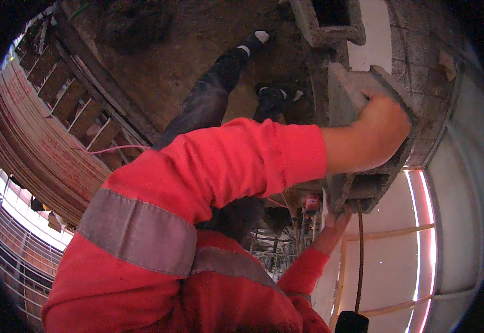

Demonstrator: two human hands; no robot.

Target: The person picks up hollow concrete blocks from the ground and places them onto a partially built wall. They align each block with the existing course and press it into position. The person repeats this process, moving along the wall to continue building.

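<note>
A grey hollow concrete block (339,94) stands at the right, tilted in the picture, with a cavity showing at its lower end. My left hand (379,111) reaches across and grips its upper part; the fingers are partly hidden behind the wrist and the block. At the block's lower end, my right hand (339,219) presses its fingers against the edge, so both hands hold the same block. Red sleeves with grey bands cover my arms. A second hollow block (342,34) sits just beyond the held one.
Block masonry (414,61) runs along the right side. A thin ribbed steel bar (360,255) rises close to my right hand. Stacked boards (36,150) and wooden frames (69,100) lie at the left, with a pink cord (114,148). A red can (312,203) stands near my right forearm.
</note>
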